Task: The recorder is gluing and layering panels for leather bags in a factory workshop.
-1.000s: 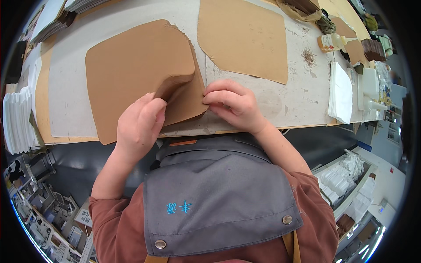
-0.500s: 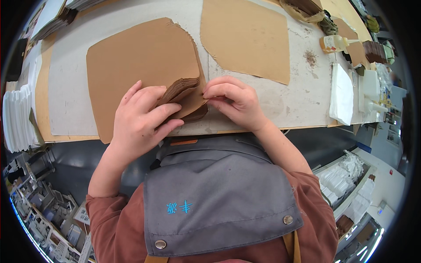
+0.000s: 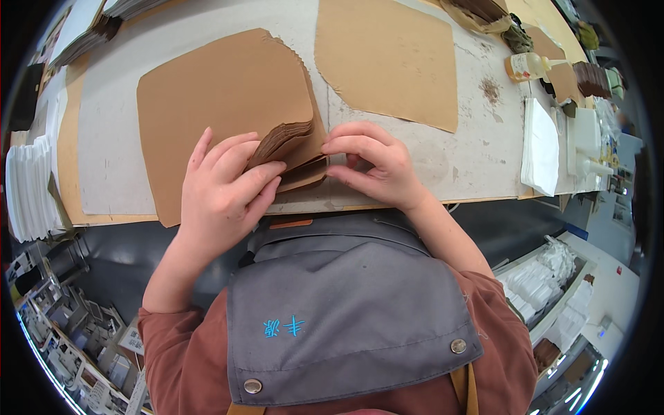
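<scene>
A thick stack of brown sheets (image 3: 221,90) lies on the table, its near right corner bent up so that many layered edges show. My left hand (image 3: 225,183) is closed around this raised part, with the index finger along the fold and the outer fingers lying over the top sheet. At the corner, my right hand (image 3: 373,166) has its fingertips and thumb a little apart, with sheet edges between them. Some lower sheets sag beneath the raised ones, leaving a narrow gap. Whether the sheets are paper or cloth I cannot tell.
A lighter tan sheet (image 3: 387,66) lies flat to the right of the stack. Farther right are a bottle of yellowish liquid (image 3: 527,67) and folded white cloth or paper (image 3: 539,149). White stacked material (image 3: 31,190) stands at the left. The table's near edge runs by my apron (image 3: 346,290).
My right thumb has moved down, away from the index finger, and the gap between the sheets at the corner looks different. My left thumb has drawn in toward its fingers.
</scene>
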The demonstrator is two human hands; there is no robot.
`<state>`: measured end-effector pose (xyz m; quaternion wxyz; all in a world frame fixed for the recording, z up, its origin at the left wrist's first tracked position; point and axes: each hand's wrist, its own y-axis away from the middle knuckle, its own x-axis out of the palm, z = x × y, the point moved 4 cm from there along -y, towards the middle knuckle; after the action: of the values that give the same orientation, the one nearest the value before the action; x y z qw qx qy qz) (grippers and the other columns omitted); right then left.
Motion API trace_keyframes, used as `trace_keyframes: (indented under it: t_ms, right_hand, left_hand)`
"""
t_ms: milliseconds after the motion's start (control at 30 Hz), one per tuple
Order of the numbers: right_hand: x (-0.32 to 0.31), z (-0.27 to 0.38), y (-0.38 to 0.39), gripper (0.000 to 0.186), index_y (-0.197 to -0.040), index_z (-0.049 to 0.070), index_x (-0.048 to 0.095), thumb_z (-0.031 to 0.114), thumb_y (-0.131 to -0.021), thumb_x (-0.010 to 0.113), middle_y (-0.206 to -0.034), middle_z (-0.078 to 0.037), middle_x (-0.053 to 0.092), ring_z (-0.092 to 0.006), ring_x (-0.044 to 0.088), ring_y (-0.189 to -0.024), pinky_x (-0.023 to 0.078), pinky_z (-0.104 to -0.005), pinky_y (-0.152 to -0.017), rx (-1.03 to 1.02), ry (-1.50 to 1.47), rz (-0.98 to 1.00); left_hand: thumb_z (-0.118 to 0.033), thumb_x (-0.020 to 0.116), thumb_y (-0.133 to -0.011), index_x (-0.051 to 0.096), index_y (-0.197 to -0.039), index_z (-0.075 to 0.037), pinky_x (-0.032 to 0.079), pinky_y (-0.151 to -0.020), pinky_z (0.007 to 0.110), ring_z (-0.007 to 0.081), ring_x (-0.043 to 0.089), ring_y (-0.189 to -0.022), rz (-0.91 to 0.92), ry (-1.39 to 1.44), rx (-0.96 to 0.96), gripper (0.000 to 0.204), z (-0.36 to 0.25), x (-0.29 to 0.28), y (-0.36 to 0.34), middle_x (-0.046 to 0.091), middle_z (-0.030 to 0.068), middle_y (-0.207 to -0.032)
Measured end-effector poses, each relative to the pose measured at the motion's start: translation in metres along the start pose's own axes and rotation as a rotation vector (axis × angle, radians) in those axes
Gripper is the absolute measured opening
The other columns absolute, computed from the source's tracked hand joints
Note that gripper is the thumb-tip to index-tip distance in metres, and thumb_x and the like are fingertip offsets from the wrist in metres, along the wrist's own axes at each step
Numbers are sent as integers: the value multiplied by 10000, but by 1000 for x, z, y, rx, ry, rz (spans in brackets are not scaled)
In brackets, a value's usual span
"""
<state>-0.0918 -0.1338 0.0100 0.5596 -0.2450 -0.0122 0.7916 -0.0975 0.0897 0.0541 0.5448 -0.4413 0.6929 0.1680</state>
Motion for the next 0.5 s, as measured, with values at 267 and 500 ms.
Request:
trace_keyframes:
  t_ms: [267, 500]
  right_hand:
    - [0, 0, -1, 212, -1048, 84, 718, 53, -848, 781, -1082, -46, 672, -144, 668, -813, 556, -271, -665, 19, 22, -35]
    - [3, 4, -7, 157, -972, 76, 726, 31, -830, 779, -987, -43, 677, -173, 671, -786, 550, -287, -672, -71, 118, -142]
  left_hand:
    - [-104, 763, -822, 739, -917, -127, 408, -1075, 557, 243, 647, -1080, -44, 169, -154, 101, 1, 4, 2, 670, 36, -1080]
    - [-24, 795, -770, 719, -843, -34, 407, -1091, 470, 238, 626, -847, -76, 315, -211, 106, 4, 0, -1, 630, 67, -852]
